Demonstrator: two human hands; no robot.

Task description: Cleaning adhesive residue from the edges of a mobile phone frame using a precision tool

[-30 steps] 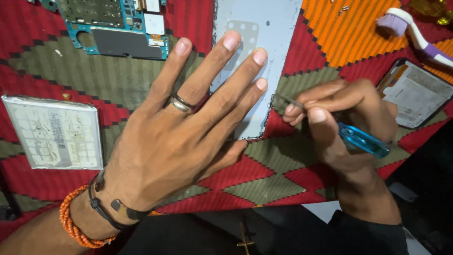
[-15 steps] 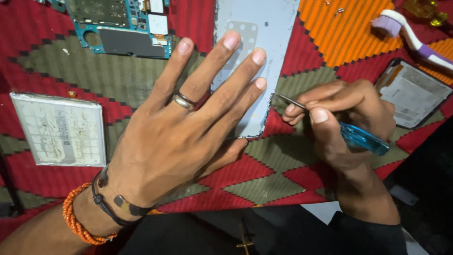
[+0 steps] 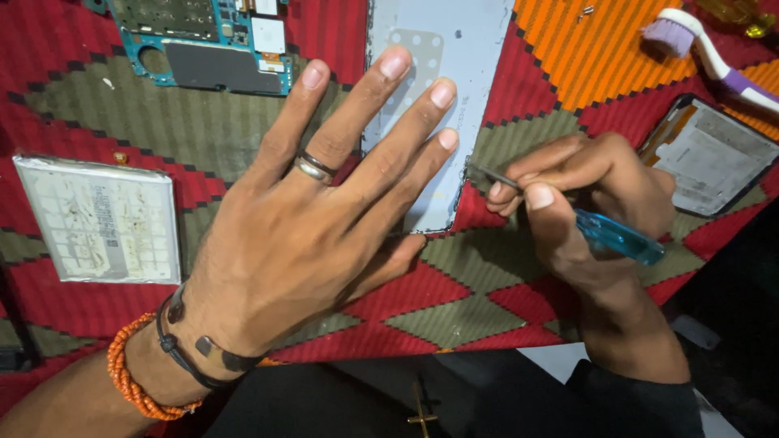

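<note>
Left hand (image 3: 324, 219) lies flat, palm down, fingers spread apart, pressing on the lower part of a pale grey phone panel (image 3: 454, 49) that rests on a woven cloth (image 3: 519, 292) patterned in red, olive and orange. Ring on one finger; dark band and orange bead bracelet at the wrist. Right hand (image 3: 584, 211) is closed around a small screwdriver (image 3: 600, 231) with a clear blue handle, pinched between thumb and forefingers; its thin metal tip points left and meets the panel's right edge near the lower corner, just beside the left fingertips (image 3: 446, 139). Panel runs from the top edge of view down to mid-frame, between the two hands. Around it: a blue circuit board (image 3: 203, 40) at upper left, a flat silvery battery (image 3: 97, 219) at left, well apart from the panel, a dark-framed phone screen part (image 3: 714, 154) at right, and a white-and-purple toothbrush (image 3: 698, 40) at upper right on the orange patch.
</note>
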